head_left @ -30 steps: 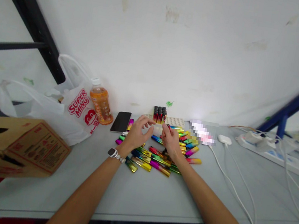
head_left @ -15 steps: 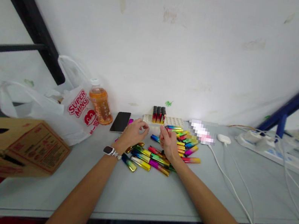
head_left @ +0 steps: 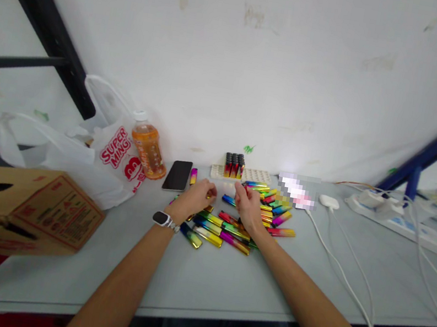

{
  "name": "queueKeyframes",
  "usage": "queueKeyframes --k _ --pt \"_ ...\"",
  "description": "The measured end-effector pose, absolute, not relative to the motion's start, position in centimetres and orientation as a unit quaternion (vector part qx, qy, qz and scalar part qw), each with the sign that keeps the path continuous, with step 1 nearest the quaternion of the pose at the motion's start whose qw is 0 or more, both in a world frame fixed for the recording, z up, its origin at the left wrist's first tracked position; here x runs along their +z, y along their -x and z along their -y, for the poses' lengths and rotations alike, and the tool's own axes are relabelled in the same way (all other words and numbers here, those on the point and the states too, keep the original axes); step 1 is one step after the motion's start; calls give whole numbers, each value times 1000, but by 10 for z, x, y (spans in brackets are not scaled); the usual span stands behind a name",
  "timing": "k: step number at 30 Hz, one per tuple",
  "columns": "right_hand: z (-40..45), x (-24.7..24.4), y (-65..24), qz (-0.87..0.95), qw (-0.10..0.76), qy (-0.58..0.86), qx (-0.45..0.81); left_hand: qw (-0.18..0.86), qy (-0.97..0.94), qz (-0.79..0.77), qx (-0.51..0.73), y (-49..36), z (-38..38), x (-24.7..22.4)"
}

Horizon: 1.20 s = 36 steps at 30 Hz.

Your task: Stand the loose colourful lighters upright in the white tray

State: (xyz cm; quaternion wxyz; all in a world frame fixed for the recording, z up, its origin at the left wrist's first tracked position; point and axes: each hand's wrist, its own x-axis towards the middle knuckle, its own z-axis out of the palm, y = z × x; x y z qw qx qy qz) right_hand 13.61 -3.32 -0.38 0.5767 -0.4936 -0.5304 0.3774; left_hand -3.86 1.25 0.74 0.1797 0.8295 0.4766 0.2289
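Shiny, metallic-coloured lighters (head_left: 235, 243) lie in a loose spread on the grey table, under and around both hands. My left hand (head_left: 197, 196), with a watch at the wrist, is closed over the left side of the spread, its fingertips curled together. Whatever it may hold is hidden. Facing it, my right hand (head_left: 248, 207) is closed with the thumb on top; its contents do not show. Behind the hands, a block of upright black-topped red and yellow lighters (head_left: 234, 166) stands on a pale tray with holes (head_left: 257, 176).
A dark phone (head_left: 178, 176), a bottle of orange drink (head_left: 149, 146), a white plastic bag (head_left: 115, 180) and a cardboard box (head_left: 26, 209) stand to the left. On the right are a white charger (head_left: 328, 202), cables and a power strip (head_left: 397, 220). The wall (head_left: 233, 76) borders the table's back.
My left hand's fingers have curled closer together, uncovering a purple lighter beside the phone. My right hand keeps nearly the same pose. The view has shifted slightly.
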Motion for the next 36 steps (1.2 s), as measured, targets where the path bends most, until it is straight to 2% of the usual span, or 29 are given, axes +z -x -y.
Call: queueKeyframes --k 6,9,14,23,30,33,36 --pt "30 -3 -134 525 572 519 357 190 -844 -419 276 20 -3 6" --pt "29 -3 -135 528 572 527 342 159 -851 -418 274 25 -5 9" --pt "27 -4 -135 528 574 527 338 78 -872 -435 210 34 -7 10" --pt "21 2 -141 602 556 401 409 63 -873 -467 122 34 2 19" --pt "-12 24 -149 703 507 460 194 60 -874 -463 132 35 -1 13" --pt "-36 40 -144 745 461 453 168 63 -871 -460 159 36 -2 7" --pt "-63 51 -136 793 389 462 81 68 -870 -456 176 38 -4 3"
